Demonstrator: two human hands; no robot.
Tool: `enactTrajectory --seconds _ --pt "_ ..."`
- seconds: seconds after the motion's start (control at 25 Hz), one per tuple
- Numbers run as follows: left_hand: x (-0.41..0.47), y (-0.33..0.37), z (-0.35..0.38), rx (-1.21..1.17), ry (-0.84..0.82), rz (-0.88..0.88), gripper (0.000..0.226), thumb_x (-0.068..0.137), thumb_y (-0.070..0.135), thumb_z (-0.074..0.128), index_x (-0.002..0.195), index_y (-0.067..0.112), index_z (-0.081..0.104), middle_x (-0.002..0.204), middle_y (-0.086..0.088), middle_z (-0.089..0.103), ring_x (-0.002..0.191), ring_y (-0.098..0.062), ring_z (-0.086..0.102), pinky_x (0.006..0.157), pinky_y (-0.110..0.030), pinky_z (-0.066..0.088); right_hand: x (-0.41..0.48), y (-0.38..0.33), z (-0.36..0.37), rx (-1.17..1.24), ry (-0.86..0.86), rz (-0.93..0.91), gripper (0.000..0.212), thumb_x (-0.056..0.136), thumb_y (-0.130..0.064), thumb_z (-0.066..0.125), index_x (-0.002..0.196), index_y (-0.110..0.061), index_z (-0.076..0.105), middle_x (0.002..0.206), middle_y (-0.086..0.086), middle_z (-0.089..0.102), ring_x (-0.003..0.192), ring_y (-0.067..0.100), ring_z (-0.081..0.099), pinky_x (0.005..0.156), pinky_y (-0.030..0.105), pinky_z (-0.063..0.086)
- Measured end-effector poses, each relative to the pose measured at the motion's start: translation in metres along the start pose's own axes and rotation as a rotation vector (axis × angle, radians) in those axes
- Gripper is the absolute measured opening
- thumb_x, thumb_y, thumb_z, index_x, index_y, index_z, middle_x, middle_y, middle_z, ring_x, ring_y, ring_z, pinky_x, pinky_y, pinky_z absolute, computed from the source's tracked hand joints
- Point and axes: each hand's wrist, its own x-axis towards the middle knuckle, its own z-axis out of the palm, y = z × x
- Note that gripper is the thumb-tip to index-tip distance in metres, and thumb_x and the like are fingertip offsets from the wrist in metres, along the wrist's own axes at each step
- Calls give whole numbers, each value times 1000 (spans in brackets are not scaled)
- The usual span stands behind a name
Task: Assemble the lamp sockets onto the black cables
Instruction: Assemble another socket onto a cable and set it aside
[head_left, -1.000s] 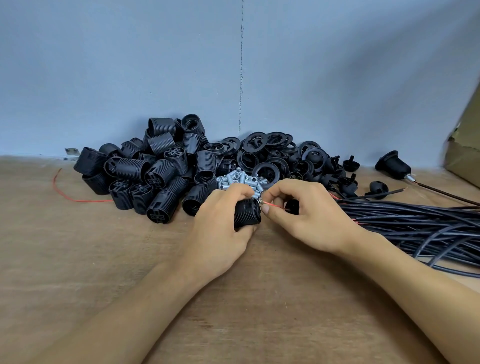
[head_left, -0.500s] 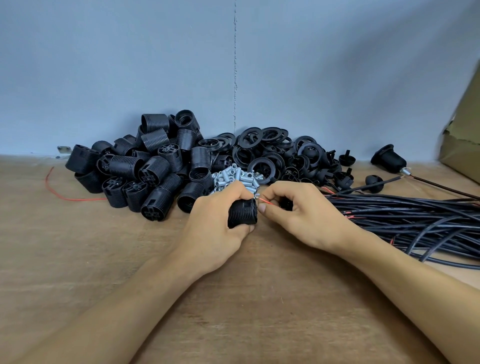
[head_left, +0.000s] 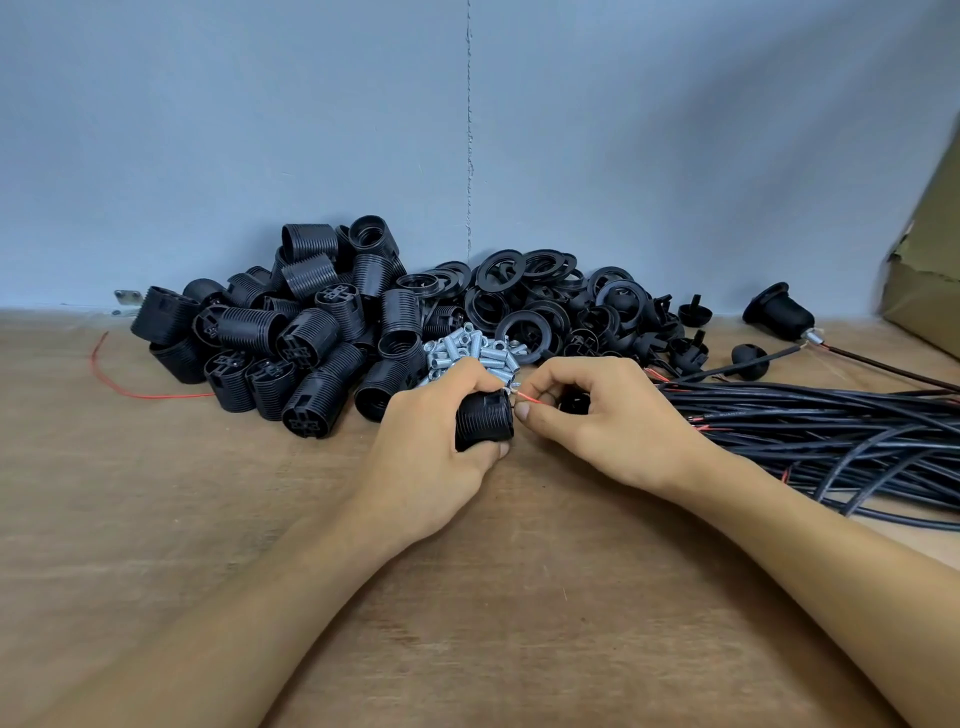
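My left hand (head_left: 434, 441) grips a black ribbed lamp socket (head_left: 483, 418) just above the wooden table. My right hand (head_left: 592, 415) pinches a thin red wire (head_left: 527, 399) whose tip meets the socket's right end. A black cap piece (head_left: 574, 402) shows dark under my right palm. The bundle of black cables (head_left: 821, 426) lies to the right of my right hand, several with red wire ends showing.
A pile of black sockets (head_left: 291, 338) sits at the back left, black rings (head_left: 524, 301) and caps behind my hands, small silver metal tubes (head_left: 472, 353) between them. One assembled socket (head_left: 776, 312) lies at the back right. A cardboard box (head_left: 930, 275) stands far right. A loose red wire (head_left: 150, 392) lies left.
Both hands keep their grips; the red wire end stays at the socket's right end. The view has shifted slightly, so everything sits a little lower left than a second ago.
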Motion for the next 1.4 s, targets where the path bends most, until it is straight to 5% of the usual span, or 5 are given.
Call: enactTrajectory --seconds 0.16,0.4,0.76,0.96,1.4 --pt "1 -1 0 -3 29 9 38 72 13 87 101 29 68 85 18 68 88 6 58 73 -3 38 -1 2 2 -25 7 19 10 91 -23 71 83 -27 71 72 -12 67 70 1 60 67 12 44" --pt "3 -1 -1 -19 12 -4 39 71 13 88 102 29 71 87 14 72 88 -1 62 74 -5 41 -1 -2 4 -55 -6 35 14 93 -23 68 81 -30 67 66 -14 61 66 18 57 61 17 40" --pt "4 -5 1 -77 -5 -26 43 72 15 88 101 35 63 92 19 70 93 5 61 80 -4 40 0 -4 4 -15 15 47 15 92 -21 70 81 -31 68 69 -15 62 66 -2 54 66 10 41" --pt "9 -11 -2 -353 -49 -157 46 71 20 84 109 36 62 113 12 72 111 -11 67 105 -43 49 4 -4 -7 192 -24 11 5 90 -18 74 91 -22 72 84 -11 70 80 -1 61 76 13 44" --pt "10 -13 -2 -477 -67 -136 45 71 16 76 105 39 61 112 9 71 106 -14 68 101 -46 52 2 -11 -16 334 -182 68 17 94 -30 71 89 -14 75 94 20 69 77 16 58 72 23 46"
